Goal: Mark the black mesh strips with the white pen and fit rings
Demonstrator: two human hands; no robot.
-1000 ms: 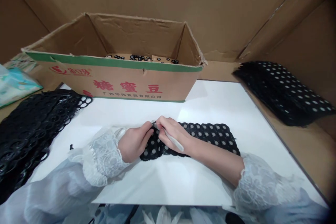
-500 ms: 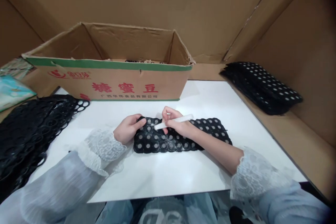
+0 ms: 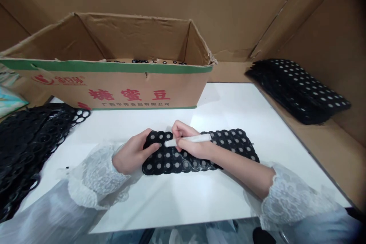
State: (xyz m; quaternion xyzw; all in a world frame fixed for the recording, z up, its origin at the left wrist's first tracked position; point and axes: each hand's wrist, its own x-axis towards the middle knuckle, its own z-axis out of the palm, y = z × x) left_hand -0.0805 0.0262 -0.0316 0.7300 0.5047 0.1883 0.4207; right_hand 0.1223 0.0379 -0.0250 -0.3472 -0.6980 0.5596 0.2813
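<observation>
A black rubber sheet of rings [image 3: 228, 146] lies flat on the white board [image 3: 237, 106], pale board showing through its holes. My left hand [image 3: 132, 155] grips the sheet's left end, thumb pressed on top. My right hand [image 3: 191, 143] rests on the sheet's middle, fingers closed round a white pen-like tool [image 3: 189, 139] whose tip points left toward my left thumb.
An open cardboard box [image 3: 122, 85] with red print stands behind the board, small black rings on its floor. A heap of black holed sheets [image 3: 25, 141] lies at the left. A stack of black ring sheets [image 3: 297, 89] sits on the right ledge. Cardboard walls surround.
The sheet, bunched up under both hands a second ago, now lies flat. The white tool swung from pointing down-right to lying across the sheet, tip to the left.
</observation>
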